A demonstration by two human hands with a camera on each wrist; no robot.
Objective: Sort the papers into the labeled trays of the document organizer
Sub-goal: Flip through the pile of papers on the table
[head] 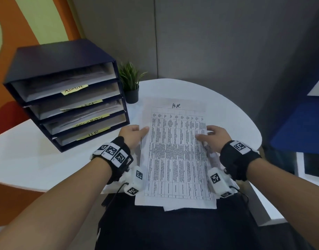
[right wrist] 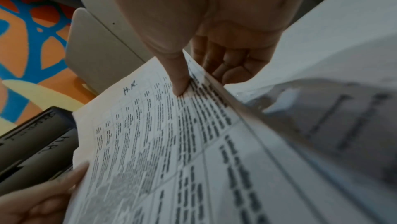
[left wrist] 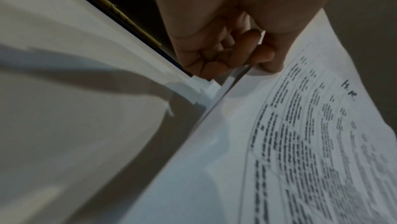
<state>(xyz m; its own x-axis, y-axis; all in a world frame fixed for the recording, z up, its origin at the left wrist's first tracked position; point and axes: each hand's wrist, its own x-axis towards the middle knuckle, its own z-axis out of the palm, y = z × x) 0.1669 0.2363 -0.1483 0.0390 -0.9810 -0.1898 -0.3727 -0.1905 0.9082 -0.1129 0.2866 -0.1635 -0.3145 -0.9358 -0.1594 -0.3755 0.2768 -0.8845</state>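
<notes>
Fingers of left hand (head: 132,132) and right hand (head: 216,135) pinch the H.R. sheet (head: 175,152) by its side edges over the desk's near edge; next, probably slide it into the bottom HR tray (head: 94,135) of the organizer (head: 65,92).

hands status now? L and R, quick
Left hand: pinching the left edge of the H.R. sheet, thumb on top.
Right hand: pinching the sheet's right edge, thumb on top, fingers underneath.

Both hands (head: 132,134) (head: 217,136) hold the HR sheet (head: 175,152).
</notes>
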